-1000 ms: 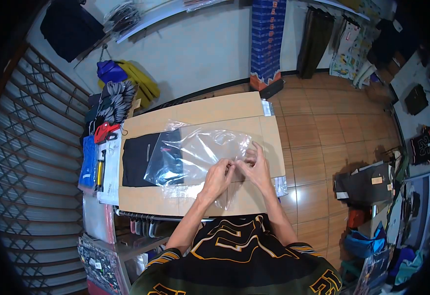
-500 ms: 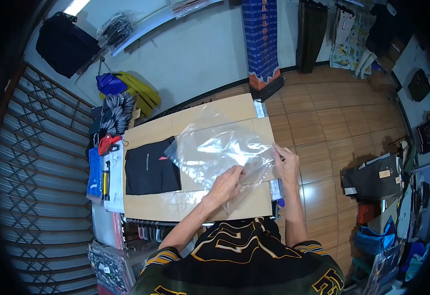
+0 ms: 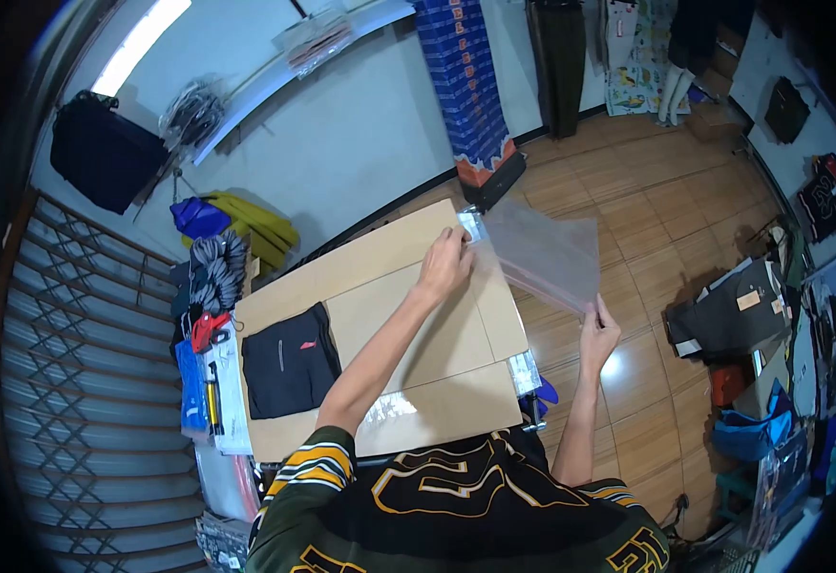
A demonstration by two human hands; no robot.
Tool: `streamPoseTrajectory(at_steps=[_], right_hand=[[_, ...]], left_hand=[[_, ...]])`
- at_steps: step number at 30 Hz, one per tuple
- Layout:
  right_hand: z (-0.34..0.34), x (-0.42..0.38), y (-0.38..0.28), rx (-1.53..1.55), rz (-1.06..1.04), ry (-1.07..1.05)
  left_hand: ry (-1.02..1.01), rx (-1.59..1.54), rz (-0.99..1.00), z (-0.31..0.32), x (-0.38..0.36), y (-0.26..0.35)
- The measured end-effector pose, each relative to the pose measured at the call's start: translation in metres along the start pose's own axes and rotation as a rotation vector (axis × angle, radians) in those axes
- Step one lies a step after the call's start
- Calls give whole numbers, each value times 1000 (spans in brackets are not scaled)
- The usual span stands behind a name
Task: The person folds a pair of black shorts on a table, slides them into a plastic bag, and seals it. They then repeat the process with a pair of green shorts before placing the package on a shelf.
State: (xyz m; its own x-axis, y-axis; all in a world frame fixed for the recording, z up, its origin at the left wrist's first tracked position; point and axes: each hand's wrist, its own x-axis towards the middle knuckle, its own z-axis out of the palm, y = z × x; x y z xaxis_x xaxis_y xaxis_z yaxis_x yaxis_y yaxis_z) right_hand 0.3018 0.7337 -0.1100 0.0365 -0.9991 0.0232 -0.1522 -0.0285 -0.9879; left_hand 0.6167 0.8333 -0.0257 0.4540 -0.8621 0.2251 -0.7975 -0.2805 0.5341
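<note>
A clear plastic bag [image 3: 547, 253] hangs spread out past the right edge of the cardboard-topped table [image 3: 408, 334]. My left hand [image 3: 447, 260] is closed on the bag's left side, above the table's far right corner. At the bag's lower right corner, my right hand [image 3: 600, 329] pinches the plastic, out over the floor. Folded dark trousers [image 3: 289, 368] with a small red mark lie flat on the left part of the table, touched by neither hand.
Left of the trousers are a red tool [image 3: 210, 330], a yellow-and-black tool [image 3: 212, 401] and blue packets [image 3: 191, 387]. A blue pillar [image 3: 464, 81] stands beyond the table. Dark garments [image 3: 738, 310] are stacked at the right.
The bag has moved from over the table to beyond its right edge. My left hand has gone up and away from me; my right hand has shifted right and slightly closer.
</note>
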Motion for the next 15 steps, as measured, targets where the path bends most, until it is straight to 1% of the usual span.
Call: streamPoseTrajectory(at_steps=[2, 5, 6, 7, 9, 11, 14, 15], right_hand=[[1, -7, 1, 103, 51, 10], [-1, -17, 18, 94, 85, -62], [0, -22, 19, 99, 94, -75], [0, -28, 20, 151, 128, -104], [4, -38, 24, 131, 125, -106], [13, -48, 33, 160, 123, -114], [20, -64, 25, 208, 145, -142], [21, -68, 21, 170, 124, -140]], left_hand=[[-7, -1, -12, 25, 35, -13], [-190, 13, -23, 40, 72, -18], [-207, 36, -16, 43, 79, -17], [-225, 59, -9, 44, 85, -16], [-246, 88, -5, 45, 93, -19], [-270, 10, -27, 48, 98, -27], [-295, -62, -70, 45, 102, -35], [-299, -70, -79, 39, 100, -33]])
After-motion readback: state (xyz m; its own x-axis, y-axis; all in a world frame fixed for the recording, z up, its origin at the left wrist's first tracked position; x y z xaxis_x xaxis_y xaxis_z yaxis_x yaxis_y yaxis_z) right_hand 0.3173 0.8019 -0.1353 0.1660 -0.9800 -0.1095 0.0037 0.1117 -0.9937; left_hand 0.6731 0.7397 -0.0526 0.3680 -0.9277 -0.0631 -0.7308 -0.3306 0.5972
